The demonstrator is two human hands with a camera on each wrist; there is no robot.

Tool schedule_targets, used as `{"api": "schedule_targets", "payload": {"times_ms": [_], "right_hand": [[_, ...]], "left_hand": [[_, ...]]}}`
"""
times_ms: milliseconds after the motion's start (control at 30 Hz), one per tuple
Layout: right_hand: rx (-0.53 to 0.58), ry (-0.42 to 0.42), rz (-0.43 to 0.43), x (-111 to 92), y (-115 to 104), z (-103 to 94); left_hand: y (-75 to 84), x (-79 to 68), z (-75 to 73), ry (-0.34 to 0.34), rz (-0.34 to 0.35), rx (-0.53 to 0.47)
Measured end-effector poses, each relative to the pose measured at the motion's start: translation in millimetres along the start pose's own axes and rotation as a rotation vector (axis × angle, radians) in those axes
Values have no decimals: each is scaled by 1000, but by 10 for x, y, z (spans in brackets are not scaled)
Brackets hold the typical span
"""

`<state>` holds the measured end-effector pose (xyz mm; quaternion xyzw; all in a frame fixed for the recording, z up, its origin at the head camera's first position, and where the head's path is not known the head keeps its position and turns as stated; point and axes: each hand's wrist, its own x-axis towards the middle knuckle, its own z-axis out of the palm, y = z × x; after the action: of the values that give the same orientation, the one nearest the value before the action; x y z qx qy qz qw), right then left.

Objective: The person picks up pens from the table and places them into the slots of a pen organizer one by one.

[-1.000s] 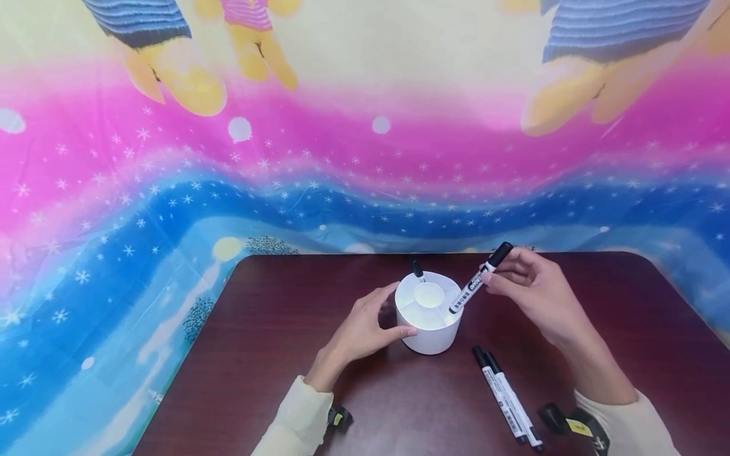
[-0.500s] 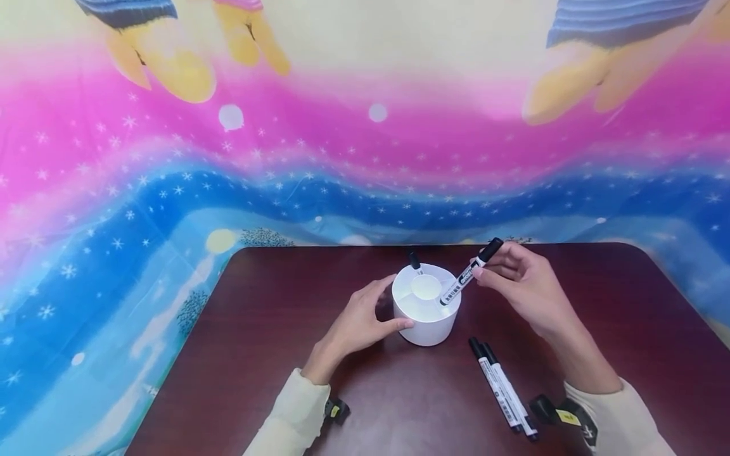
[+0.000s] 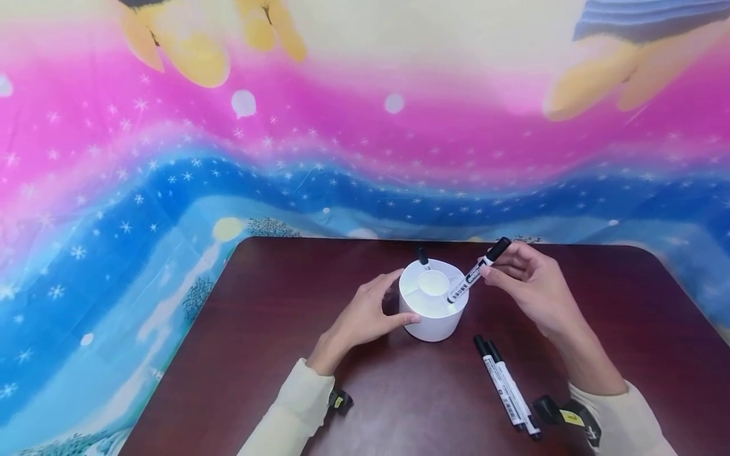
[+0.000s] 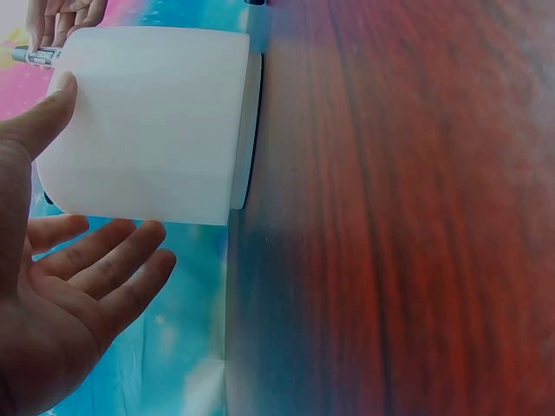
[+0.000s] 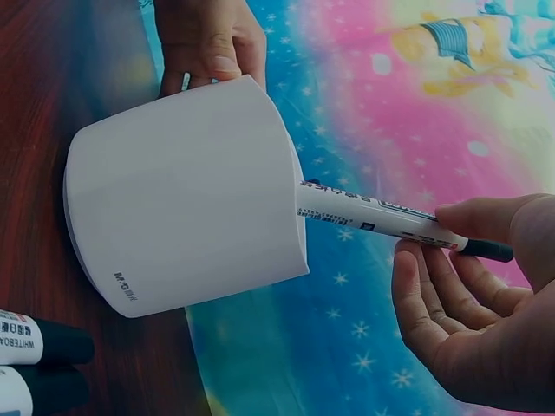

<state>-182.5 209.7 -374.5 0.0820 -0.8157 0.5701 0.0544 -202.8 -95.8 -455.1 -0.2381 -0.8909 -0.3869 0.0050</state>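
A round white pen holder (image 3: 430,326) with a ring of compartments about a central cup stands on the table. My left hand (image 3: 365,313) holds it from the left, thumb at the near rim and fingers round the far side. In the right hand (image 3: 533,285) a black-capped whiteboard marker (image 3: 470,278) is pinched between thumb and fingertips near its cap. It slants down leftward, lower end over the front right compartment; in the right wrist view, the rim hides that end. Another black-capped marker (image 3: 422,256) stands in a back compartment.
Two black-capped whiteboard markers (image 3: 507,389) lie side by side on the dark red-brown table (image 3: 256,354), between the holder and the right forearm. A colourful printed cloth (image 3: 365,139) hangs behind the table's far edge.
The marker's lower end has shifted slightly inward over the holder, and the right hand has moved with it. My left hand keeps its hold. The head view has tilted slightly.
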Motion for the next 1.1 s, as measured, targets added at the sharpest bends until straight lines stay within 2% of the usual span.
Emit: {"api": "schedule_targets", "payload": {"times_ms": [600, 1100], "right_hand": [[27, -37, 17, 62, 148, 18], [35, -84, 18, 87, 191, -12]], "left_hand": [[-8, 3, 2, -8, -13, 1], [-31, 6, 14, -3, 6, -7]]}}
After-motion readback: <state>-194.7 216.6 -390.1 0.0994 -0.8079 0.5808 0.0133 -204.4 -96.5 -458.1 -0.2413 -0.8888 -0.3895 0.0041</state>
